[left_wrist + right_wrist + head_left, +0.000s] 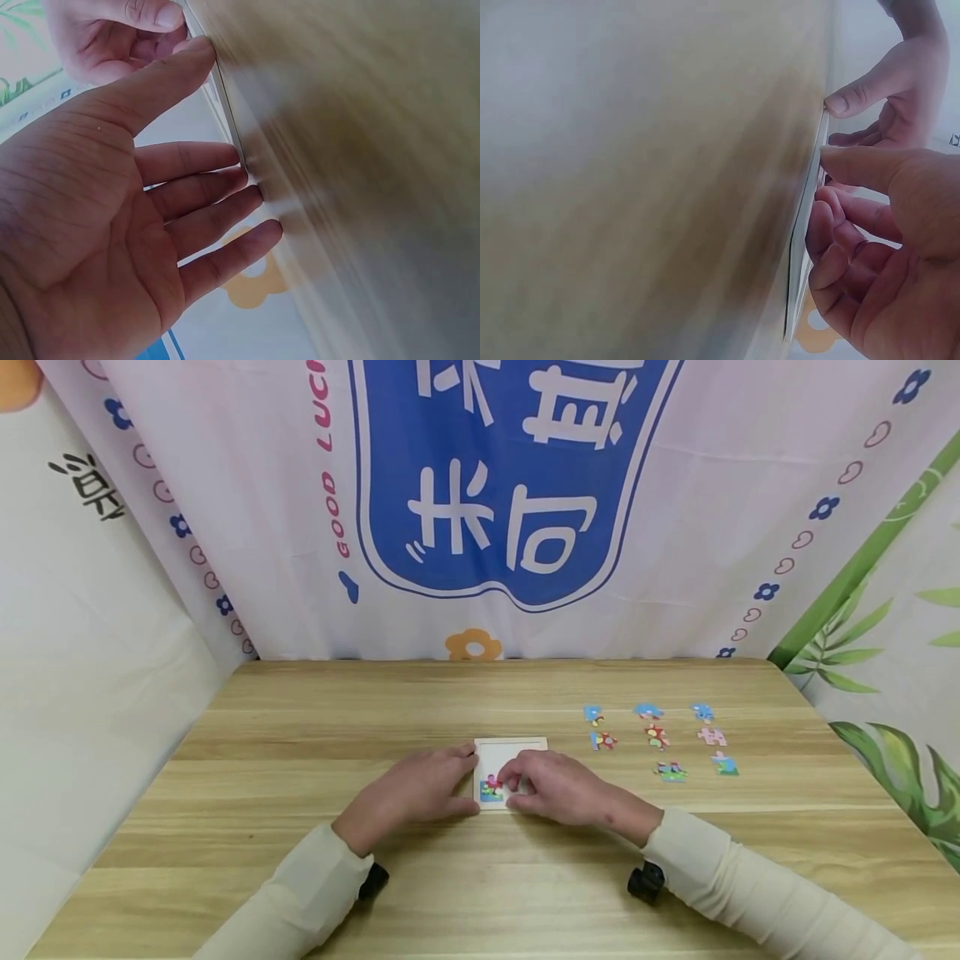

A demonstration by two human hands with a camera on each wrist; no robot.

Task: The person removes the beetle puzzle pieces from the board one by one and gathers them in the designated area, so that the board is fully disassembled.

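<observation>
A small white puzzle tray (517,748) lies flat on the wooden table. In its near left corner sits a puzzle piece (491,792) printed with a red flower on blue and green. My left hand (426,783) rests along the tray's left side, fingers extended and the thumb at the near corner, as the left wrist view also shows. Over the tray's right part is my right hand (558,787), its fingers bent and the index fingertip right at the piece. In the right wrist view its thumb (859,163) touches the near rim. I cannot tell whether it pinches the piece.
Several loose puzzle pieces lie in rough rows to the right of the tray, among them a pink piece (712,737) and a red flower piece (657,737). A printed curtain (300,610) hangs behind the table's far edge.
</observation>
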